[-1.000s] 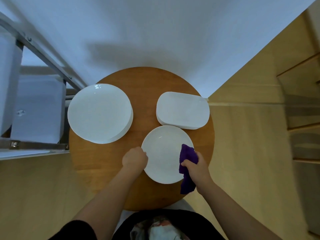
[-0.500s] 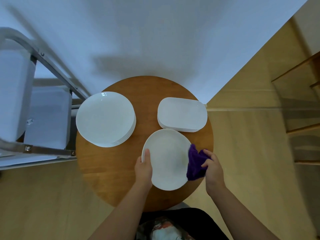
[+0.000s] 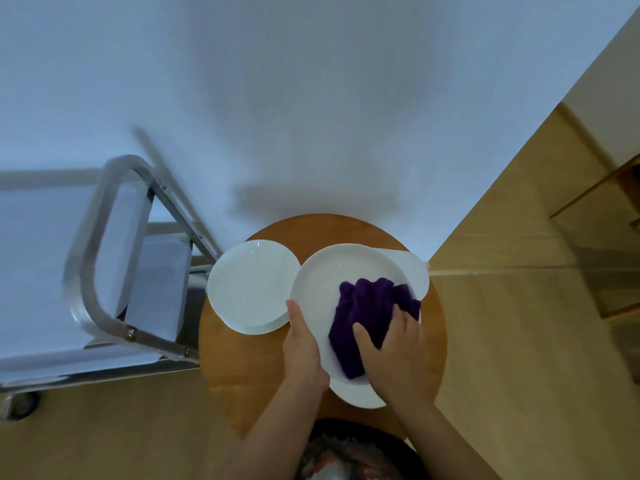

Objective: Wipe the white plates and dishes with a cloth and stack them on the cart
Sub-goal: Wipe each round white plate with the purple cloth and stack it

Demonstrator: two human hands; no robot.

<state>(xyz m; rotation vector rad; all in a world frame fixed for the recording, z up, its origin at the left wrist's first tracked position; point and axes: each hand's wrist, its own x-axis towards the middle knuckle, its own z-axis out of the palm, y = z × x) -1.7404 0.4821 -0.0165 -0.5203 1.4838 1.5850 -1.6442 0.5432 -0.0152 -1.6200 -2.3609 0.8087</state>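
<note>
You were mid-wipe: your left hand (image 3: 302, 344) gripped the rim of a round white plate (image 3: 332, 285) raised over the round wooden worktop (image 3: 433, 344), while your right hand (image 3: 391, 351) pressed the purple cloth (image 3: 367, 306) into it, fingers spread. Next, probably, the steel cart (image 3: 104, 258).

A: Desk (image 3: 429, 341) layout?
B: Plate stack (image 3: 251, 289) at left. Held plate (image 3: 332, 282) right of it, overlapping the dish (image 3: 417, 275) behind. Cloth (image 3: 367, 313) lies on that plate.
A: Cart (image 3: 104, 258)?
B: Left of desk, beside the stack.
</note>
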